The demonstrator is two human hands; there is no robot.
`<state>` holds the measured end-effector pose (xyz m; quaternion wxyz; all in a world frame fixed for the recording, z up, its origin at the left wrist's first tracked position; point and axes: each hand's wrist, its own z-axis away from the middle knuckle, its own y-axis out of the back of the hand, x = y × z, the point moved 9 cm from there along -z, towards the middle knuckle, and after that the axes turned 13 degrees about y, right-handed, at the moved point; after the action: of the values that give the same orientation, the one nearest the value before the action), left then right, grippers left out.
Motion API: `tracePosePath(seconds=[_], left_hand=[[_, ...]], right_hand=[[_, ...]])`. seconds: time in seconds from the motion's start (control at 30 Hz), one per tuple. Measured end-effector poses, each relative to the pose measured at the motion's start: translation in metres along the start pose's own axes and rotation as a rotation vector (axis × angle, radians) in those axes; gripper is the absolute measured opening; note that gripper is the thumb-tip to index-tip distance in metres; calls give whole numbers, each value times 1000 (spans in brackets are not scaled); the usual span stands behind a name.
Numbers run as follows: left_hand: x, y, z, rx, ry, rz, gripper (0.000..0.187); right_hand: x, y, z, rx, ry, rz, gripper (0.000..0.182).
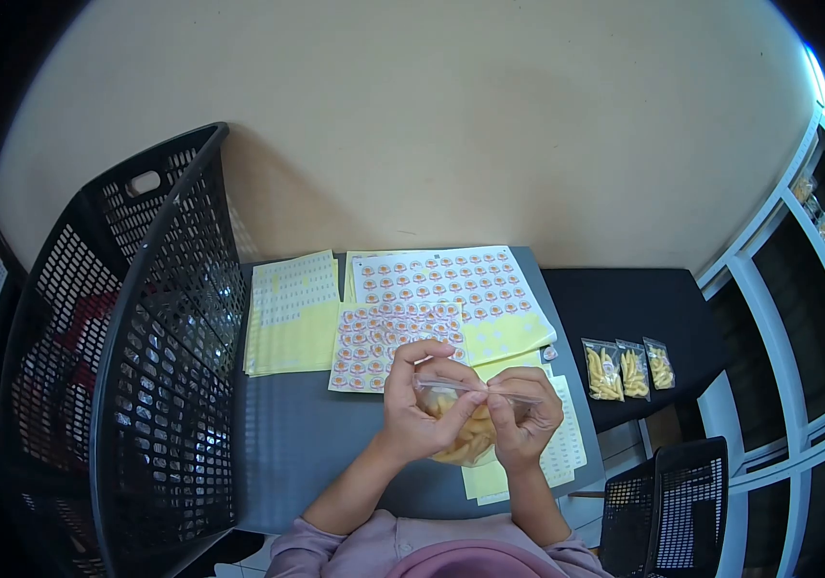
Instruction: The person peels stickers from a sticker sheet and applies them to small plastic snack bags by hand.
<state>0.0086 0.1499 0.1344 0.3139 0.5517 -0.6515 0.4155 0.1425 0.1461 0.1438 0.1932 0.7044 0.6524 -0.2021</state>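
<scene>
A clear plastic bag of yellow stick-shaped snacks [470, 440] hangs between my two hands above the near part of the grey table [306, 453]. My left hand [422, 400] pinches the bag's top edge, thumb against fingers. My right hand [523, 414] grips the same edge from the other side, and the fingertips of both hands nearly meet at its middle. Behind my hands lies a sheet of round stickers [374, 347], overlapping a larger sticker sheet [441, 275] with some bare yellow backing.
A tall black plastic basket [157, 241] stands at the left, with clear packets inside. Yellow label sheets [287, 332] lie near it. Several packed snack bags [632, 371] rest on a black surface [625, 299] at right. A smaller black basket [668, 501] and white-framed shelves [779, 260] are beyond.
</scene>
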Motion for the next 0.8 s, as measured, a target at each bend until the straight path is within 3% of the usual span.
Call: tracePosePath(seconds=[0.37, 0.63, 0.8], left_hand=[[5, 13, -8, 8, -27, -74, 54], [-2, 16, -12, -65, 124, -128, 62], [-2, 15, -13, -86, 113, -111, 60]], right_hand=[[6, -5, -4, 4, 11, -19, 10], [14, -4, -5, -3, 5, -31, 9], [28, -1, 1, 33, -123, -111, 6]])
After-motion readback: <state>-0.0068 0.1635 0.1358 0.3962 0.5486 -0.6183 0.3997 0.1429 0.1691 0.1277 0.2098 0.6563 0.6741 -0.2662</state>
